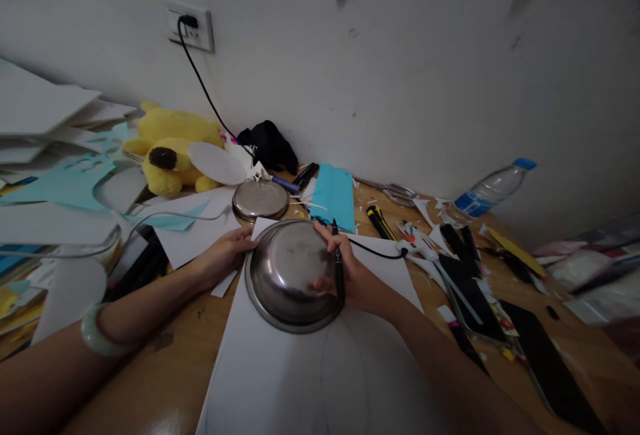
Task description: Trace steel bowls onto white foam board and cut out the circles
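A shiny steel bowl [293, 275] lies upside down on a large white paper [280, 375], with faint curved pencil-like lines drawn on the sheet below it. My left hand [231, 253] is closed at the bowl's left rim, by the paper's upper left corner; its fingertips are partly hidden. On the other side, my right hand [353, 271] grips a black pen [339, 265], which stands nearly upright at the bowl's right side. Fingers of that hand also rest against the bowl. A round metal lid [261, 200] lies just beyond the bowl.
A yellow plush toy [175, 145] and piles of cut paper [50, 181] crowd the left. Folded blue paper [332, 196], a utility knife [380, 221], scissors [397, 193] and a glue gun [420, 248] lie beyond. A plastic bottle [490, 191] leans at right, near dark phones [550, 361].
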A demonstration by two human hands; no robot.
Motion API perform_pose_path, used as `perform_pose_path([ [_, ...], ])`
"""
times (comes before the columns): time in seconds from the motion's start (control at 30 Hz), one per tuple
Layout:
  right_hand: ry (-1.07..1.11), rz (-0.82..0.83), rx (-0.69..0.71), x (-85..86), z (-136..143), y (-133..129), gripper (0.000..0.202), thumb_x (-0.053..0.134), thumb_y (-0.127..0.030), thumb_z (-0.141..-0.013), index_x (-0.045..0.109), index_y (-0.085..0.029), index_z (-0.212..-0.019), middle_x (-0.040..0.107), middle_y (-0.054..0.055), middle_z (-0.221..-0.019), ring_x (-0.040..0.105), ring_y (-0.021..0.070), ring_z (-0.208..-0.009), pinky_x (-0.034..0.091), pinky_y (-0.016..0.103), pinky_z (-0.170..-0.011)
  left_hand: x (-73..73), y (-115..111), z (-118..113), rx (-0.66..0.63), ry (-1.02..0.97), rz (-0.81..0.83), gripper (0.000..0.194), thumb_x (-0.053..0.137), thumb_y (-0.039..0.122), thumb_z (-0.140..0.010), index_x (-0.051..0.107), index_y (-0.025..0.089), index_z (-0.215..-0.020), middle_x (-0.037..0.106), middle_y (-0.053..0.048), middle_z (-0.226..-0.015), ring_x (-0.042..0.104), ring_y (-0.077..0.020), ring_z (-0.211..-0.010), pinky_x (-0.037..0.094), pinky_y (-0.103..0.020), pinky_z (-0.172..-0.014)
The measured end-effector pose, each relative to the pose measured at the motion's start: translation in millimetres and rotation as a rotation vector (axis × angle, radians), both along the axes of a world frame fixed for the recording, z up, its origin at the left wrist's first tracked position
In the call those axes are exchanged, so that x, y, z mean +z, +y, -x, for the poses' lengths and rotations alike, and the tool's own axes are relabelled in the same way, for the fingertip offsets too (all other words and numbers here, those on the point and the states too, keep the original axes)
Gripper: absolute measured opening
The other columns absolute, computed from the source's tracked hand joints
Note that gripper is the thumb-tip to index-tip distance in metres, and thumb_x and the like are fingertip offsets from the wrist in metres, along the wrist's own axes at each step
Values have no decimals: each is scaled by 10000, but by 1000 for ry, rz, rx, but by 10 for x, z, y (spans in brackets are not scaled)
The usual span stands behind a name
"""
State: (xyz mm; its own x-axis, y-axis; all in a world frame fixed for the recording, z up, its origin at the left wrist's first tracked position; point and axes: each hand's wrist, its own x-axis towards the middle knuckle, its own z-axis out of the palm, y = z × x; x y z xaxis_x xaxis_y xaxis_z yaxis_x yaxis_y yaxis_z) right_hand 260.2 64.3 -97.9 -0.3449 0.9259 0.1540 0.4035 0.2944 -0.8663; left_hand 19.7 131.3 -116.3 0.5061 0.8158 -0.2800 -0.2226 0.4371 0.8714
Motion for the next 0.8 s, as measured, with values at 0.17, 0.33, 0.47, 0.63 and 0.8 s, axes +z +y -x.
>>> perform_pose_path([
  [0.17, 1, -26, -25, -17, 14, 10, 404, 675, -347, -737, 305, -258, -875, 260, 138, -1474, 181, 247, -1377, 170, 549, -1086, 7, -5, -11, 4, 5, -15, 347, 635, 118, -711, 613, 123, -1057, 706, -70, -871, 657, -194, -751, 487, -261, -698],
  [0.33, 4, -64, -30, -61, 12, 28, 446, 706, -394, -699, 328, -248, -885, 287, 146, -1459, 191, 266, -1372, 170, 562, -1077, -2, 1, -26, 17, 20, -18, 358, 643, 142, -699, 606, 123, -1055, 702, -69, -894, 654, -195, -752, 489, -261, -683],
  [0.47, 16, -57, -34, -77, 17, 33, 438, 691, -424, -709, 324, -250, -874, 274, 142, -1467, 181, 272, -1375, 191, 577, -1070, -26, 13, -24, 21, 36, -17, 380, 653, 163, -690, 600, 121, -1064, 697, -70, -906, 649, -197, -776, 488, -262, -696],
  [0.63, 11, -106, -38, -102, 9, 34, 410, 698, -367, -721, 346, -260, -902, 310, 126, -1453, 224, 281, -1361, 223, 607, -1045, -12, 7, -24, 46, 85, -11, 383, 663, 181, -671, 610, 120, -1045, 696, -69, -882, 645, -198, -771, 484, -263, -685],
  [0.8, 14, -131, -46, -165, 1, 40, 389, 698, -354, -722, 362, -258, -894, 337, 115, -1441, 252, 277, -1351, 250, 600, -1037, -26, 5, -27, 7, 56, -43, 360, 660, 199, -680, 616, 133, -1031, 698, -64, -915, 648, -203, -823, 478, -280, -753],
])
